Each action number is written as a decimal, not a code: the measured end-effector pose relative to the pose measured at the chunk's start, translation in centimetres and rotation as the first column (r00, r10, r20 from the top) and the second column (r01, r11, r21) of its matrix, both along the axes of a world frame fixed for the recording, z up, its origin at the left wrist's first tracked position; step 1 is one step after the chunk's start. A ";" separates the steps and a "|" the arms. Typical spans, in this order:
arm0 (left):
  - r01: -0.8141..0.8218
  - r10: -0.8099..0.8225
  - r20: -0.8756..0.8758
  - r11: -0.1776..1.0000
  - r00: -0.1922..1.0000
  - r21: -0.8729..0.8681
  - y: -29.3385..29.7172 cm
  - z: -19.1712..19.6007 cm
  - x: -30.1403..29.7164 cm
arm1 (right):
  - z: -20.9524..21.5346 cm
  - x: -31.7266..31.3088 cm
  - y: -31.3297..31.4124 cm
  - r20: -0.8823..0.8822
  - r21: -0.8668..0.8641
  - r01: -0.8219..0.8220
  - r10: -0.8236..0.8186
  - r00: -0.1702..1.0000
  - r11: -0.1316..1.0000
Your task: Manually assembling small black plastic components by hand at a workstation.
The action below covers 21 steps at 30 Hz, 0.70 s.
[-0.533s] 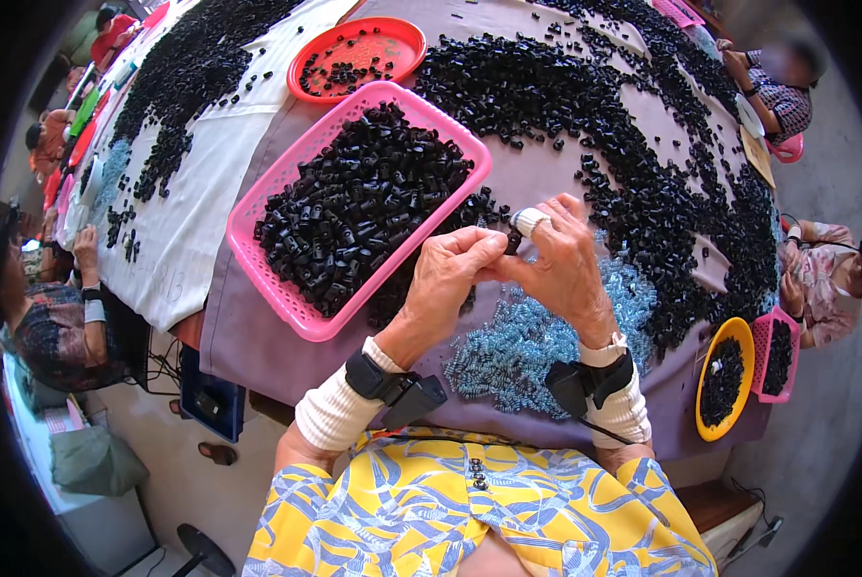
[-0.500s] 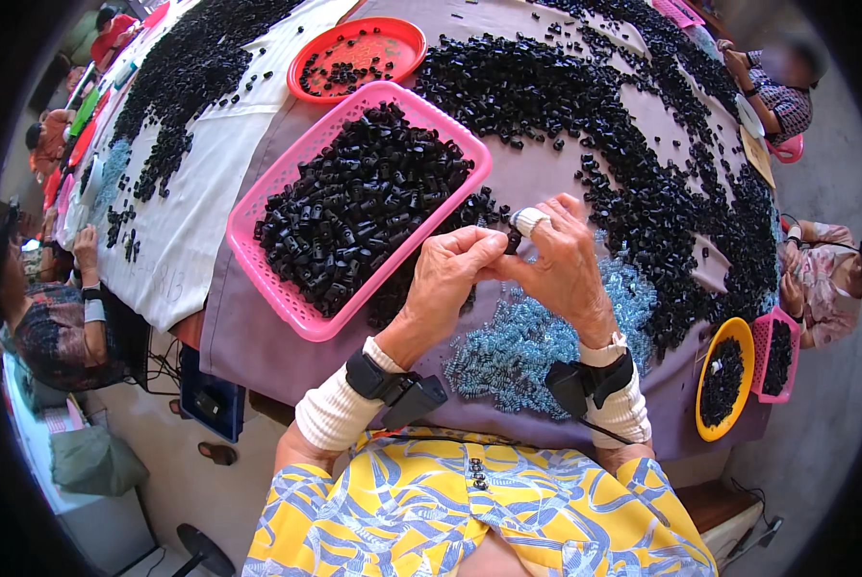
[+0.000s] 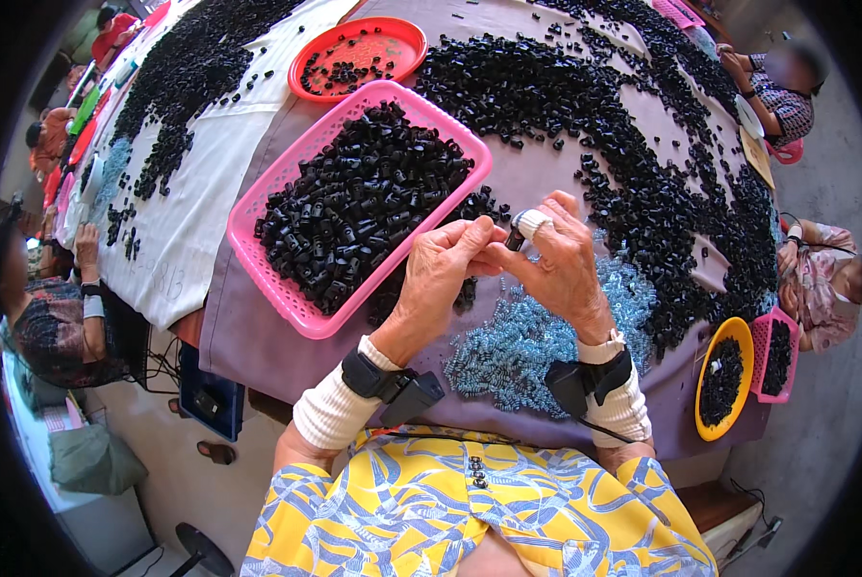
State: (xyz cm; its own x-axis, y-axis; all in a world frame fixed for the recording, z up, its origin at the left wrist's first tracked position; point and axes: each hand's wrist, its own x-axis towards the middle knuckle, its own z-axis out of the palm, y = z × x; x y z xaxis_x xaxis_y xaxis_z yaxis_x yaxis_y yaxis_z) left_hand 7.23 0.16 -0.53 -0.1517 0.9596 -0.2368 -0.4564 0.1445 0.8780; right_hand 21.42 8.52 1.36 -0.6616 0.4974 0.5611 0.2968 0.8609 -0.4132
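Note:
My left hand (image 3: 437,272) and my right hand (image 3: 564,262) meet over the table, their fingertips together. Pinched in my right fingers is a small black cord lock (image 3: 516,238); a white wrap covers one of those fingers. My left thumb and forefinger press together beside it, and whatever lies between them is hidden. Beneath my right hand spreads a heap of small bluish metal springs (image 3: 508,351). Left of my hands stands a pink basket (image 3: 267,306) filled with black cord lock parts (image 3: 368,197).
Loose black parts (image 3: 508,87) cover much of the cloth (image 3: 248,337). Beyond the basket sits a red tray (image 3: 378,48). At the right edge are a yellow tray (image 3: 745,337) and a small pink basket (image 3: 785,389). Other people sit around the table on both sides.
My left fingertips have shifted slightly back and left. The black cord lock in my right fingers shows more clearly and has turned a little. The basket and heaps look the same.

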 end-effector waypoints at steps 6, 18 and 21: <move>0.165 -0.159 -0.103 0.985 0.982 0.056 0.0 0.4 -0.2 | 0.5 -0.3 0.3 0.033 0.031 -0.018 0.017 0.999 0.999; -0.321 0.299 0.194 0.942 0.934 0.094 -0.7 0.2 -5.3 | -2.9 1.6 2.2 0.273 -0.162 0.127 -0.079 0.959 0.979; -0.423 0.396 0.233 0.903 0.888 0.076 -1.1 -0.1 -6.2 | -4.6 1.2 2.7 0.281 -0.198 0.105 -0.047 0.959 0.974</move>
